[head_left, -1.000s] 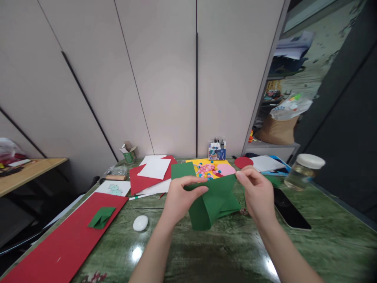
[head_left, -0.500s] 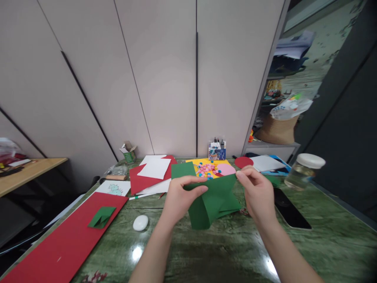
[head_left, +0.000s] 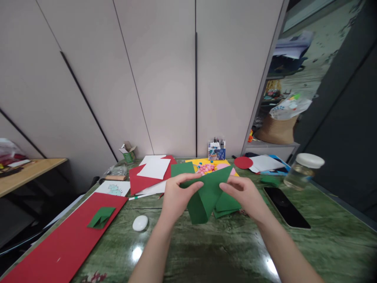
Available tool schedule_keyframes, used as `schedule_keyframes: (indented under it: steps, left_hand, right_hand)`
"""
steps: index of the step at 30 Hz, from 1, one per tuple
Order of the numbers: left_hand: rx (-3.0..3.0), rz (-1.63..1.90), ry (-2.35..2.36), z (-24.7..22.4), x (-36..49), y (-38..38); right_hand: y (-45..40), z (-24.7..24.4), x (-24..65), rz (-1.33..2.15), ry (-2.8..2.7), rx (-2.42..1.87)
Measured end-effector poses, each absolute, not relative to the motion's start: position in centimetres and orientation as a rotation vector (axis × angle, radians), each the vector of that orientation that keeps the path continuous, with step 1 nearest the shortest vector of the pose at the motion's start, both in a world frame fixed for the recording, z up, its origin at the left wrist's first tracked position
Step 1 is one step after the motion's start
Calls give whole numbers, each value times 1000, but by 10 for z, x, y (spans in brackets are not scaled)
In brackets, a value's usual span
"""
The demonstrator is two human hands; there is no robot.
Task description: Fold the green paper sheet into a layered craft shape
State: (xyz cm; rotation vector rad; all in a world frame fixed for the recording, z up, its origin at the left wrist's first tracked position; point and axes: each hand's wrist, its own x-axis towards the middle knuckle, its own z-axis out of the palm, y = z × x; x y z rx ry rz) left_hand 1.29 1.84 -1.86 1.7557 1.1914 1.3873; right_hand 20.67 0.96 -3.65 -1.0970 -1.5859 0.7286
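Note:
A green paper sheet is held up above the table, its lower left part bent into a curve. My left hand pinches its upper left edge between thumb and fingers. On the right side, my right hand grips the sheet below its upper right corner, which points up. Behind and below the held sheet lie more green paper pieces on the table. Beyond them, pink, blue and yellow pompoms rest on yellow paper.
A red board with a folded green piece lies left. A white oval object is near my left forearm. Rightward are a black phone and a lidded jar. White paper and a marker box stand farther back.
My right hand has moved left and slightly down from the sheet's corner to its right side. The upper right corner now points up, and the sheet has tilted.

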Motion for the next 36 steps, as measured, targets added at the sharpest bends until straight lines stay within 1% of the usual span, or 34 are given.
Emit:
schedule_keyframes:
  steps: [4, 7, 9, 15, 22, 29, 36]
  left_hand:
    - [1759, 1388, 1191, -19, 14, 19]
    - [1742, 1400, 1185, -21, 15, 20]
    - [1728, 1418, 1187, -23, 16, 21]
    - [1684, 1455, 1171, -22, 16, 23]
    - [1660, 1387, 1138, -22, 16, 25]
    - [1711, 1251, 1069, -24, 13, 26]
    - [1640, 1329, 1048, -25, 14, 27]
  right_hand:
    - [10, -40, 203, 646, -1618, -1162]
    - [11, -41, 199, 433, -1619, -1153]
    - [12, -42, 197, 352, -1608, -1126]
    - [14, -43, 193, 572, -1658, -1135]
    - [13, -42, 195, 493, -1602, -1152]
    - [16, -42, 196, 539, -1560, -1186]
    - [18, -40, 200, 691, -1625, -1127]
